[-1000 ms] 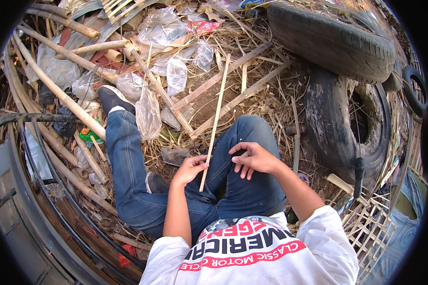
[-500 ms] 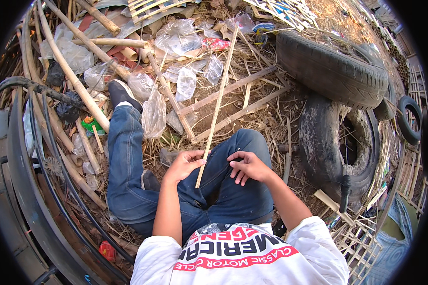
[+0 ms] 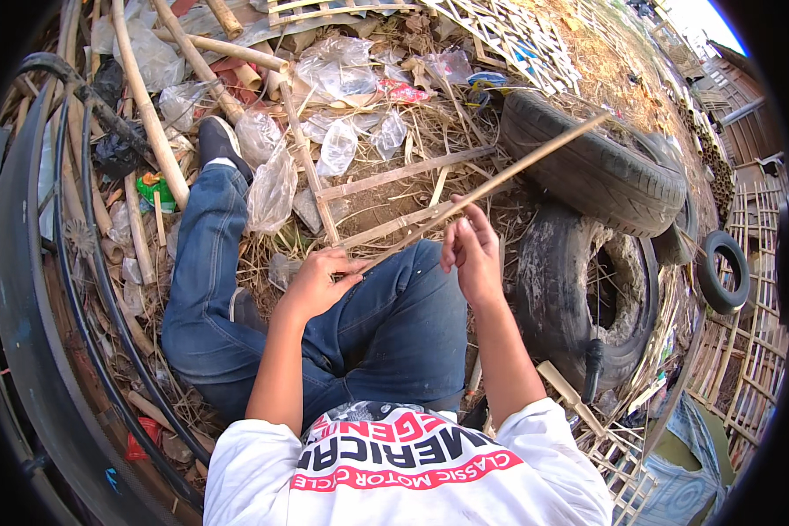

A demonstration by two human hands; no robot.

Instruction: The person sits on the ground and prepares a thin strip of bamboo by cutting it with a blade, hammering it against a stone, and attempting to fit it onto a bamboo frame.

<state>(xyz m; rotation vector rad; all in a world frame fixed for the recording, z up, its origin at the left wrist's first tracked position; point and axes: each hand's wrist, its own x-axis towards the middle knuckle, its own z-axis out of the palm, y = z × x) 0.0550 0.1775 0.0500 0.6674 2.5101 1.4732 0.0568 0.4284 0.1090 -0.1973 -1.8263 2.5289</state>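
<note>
A long, thin bamboo strip slants up to the right across the front of my body. My left hand is closed in a pinch on its lower end, above my thigh. Close to the strip's middle is my right hand, raised with its fingers bent and apart; a fingertip lies at the strip, but I cannot tell whether it touches. Beyond my bent knee, a frame of flat bamboo slats lies on the littered ground.
Two large worn tyres stand at my right, one above the other in view. A black-handled tool sits by the lower tyre. Bamboo poles and a black metal frame flank my left. Clear plastic bags lie ahead.
The bamboo strip has swung from nearly upright to a slant toward the right, its far end now over the upper tyre. My right hand has risen toward it. The view has shifted slightly.
</note>
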